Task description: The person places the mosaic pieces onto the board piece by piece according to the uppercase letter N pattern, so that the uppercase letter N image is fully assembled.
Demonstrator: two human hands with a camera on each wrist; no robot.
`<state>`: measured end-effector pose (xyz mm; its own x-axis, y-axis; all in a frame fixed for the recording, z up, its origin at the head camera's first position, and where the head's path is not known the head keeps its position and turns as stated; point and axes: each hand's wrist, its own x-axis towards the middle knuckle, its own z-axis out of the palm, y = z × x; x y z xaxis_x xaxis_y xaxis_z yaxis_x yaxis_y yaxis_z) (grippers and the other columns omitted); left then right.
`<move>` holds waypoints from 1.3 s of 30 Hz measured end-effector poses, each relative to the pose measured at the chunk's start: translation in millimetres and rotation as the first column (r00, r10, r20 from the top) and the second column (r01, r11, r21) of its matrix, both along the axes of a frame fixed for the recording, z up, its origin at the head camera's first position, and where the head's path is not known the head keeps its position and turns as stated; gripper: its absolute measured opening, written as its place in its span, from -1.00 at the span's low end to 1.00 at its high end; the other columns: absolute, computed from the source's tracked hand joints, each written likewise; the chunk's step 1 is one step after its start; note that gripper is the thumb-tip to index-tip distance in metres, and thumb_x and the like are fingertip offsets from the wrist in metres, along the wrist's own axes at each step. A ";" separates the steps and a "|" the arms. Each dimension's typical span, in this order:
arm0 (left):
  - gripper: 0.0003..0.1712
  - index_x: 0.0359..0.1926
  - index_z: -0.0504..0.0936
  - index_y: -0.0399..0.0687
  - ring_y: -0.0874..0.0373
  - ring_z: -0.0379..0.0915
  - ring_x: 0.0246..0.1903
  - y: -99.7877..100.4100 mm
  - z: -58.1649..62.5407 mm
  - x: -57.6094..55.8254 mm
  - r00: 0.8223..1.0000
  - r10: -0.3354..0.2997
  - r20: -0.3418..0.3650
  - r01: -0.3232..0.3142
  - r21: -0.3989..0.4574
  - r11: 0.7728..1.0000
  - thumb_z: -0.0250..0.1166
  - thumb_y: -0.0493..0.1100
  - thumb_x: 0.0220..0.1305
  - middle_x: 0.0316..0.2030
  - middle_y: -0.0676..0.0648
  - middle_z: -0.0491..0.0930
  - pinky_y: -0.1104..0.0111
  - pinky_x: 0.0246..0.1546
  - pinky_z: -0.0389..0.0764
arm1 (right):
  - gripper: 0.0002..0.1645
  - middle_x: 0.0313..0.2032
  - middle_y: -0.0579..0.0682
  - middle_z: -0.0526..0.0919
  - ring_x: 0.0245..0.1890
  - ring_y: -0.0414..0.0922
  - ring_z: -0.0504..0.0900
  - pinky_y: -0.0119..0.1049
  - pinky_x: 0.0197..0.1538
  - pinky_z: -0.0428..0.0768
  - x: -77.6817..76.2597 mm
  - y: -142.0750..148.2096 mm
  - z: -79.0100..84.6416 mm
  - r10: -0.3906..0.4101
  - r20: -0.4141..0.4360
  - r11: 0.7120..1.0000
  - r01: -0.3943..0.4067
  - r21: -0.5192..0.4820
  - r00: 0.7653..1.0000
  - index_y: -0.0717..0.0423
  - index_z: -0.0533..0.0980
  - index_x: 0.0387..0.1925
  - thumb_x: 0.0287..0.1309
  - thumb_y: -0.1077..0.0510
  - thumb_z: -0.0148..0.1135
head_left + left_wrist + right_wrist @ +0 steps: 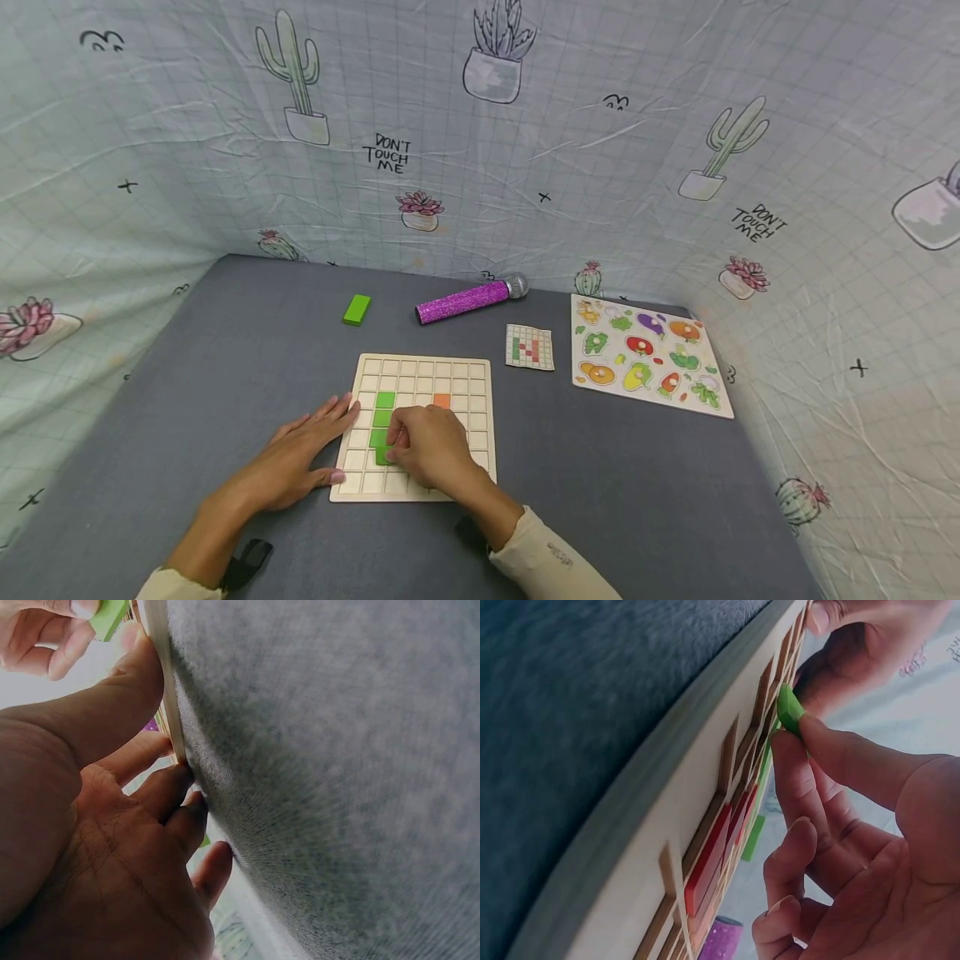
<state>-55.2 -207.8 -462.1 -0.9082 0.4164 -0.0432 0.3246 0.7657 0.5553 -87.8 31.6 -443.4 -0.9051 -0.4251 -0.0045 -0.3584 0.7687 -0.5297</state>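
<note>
A square wooden grid board [416, 367] lies on the grey table. Green tiles [384, 417] stand in a column in its cells, and an orange tile [442, 402] sits farther right. Red tiles [709, 859], seen in the right wrist view, are hidden by the hand in the head view. Thumb and forefinger of my right hand [433, 446] pinch a green tile [788, 707], tilted, at the lower end of the green column. My left hand [288, 454] rests at the board's left edge, fingers extended, with thumb and fingertips touching the rim.
Behind the board lie a loose green block [357, 310] and a purple glitter microphone [465, 302]. A small pattern card [529, 347] is at the back right, beside a vegetable picture board [648, 354]. Printed fabric [450, 183] hangs around the table's back and sides.
</note>
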 end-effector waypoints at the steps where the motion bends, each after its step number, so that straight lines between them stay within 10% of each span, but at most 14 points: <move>1: 0.09 0.64 0.26 -0.09 -0.30 0.09 0.63 0.0 0.1 0.1 1.000 0.001 0.001 -0.001 0.001 1.000 0.58 -0.06 0.16 0.66 -0.23 0.16 -0.29 0.44 0.14 | -0.67 -0.66 -0.35 0.50 -0.59 -0.41 0.38 -0.47 -0.48 0.32 0.2 -1.8 -0.3 -0.003 -0.004 1.000 0.003 0.009 1.000 -0.17 0.61 -0.53 -0.04 0.12 0.71; 21: 0.10 0.65 0.26 -0.08 -0.29 0.09 0.63 2.1 -1.1 0.1 1.000 -0.002 0.004 0.002 -0.005 1.000 0.58 -0.03 0.15 0.66 -0.22 0.16 -0.27 0.44 0.13 | -0.76 -0.68 -0.38 0.54 -0.56 -0.38 0.41 -0.45 -0.45 0.28 1.4 -10.9 -8.9 0.023 -0.093 0.994 -0.013 0.110 0.995 -0.25 0.70 -0.57 0.00 0.05 0.68; 39: 0.10 0.65 0.25 -0.05 -0.30 0.06 0.64 1.6 -0.9 -0.8 1.000 0.001 0.024 -0.001 0.005 1.000 0.57 -0.01 0.17 0.67 -0.20 0.15 -0.28 0.46 0.10 | -0.75 -0.40 -0.35 0.80 -0.30 -0.36 0.51 -0.46 -0.14 0.42 8.5 26.4 4.8 0.099 -0.031 0.995 -0.099 -0.029 0.995 -0.16 0.82 -0.08 0.18 0.01 0.59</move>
<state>-56.0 -206.3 -463.0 -0.9074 0.4156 -0.0626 0.3103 0.7630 0.5671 -79.3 58.1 -438.5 -0.8581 -0.5121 0.0361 -0.4478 0.7123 -0.5404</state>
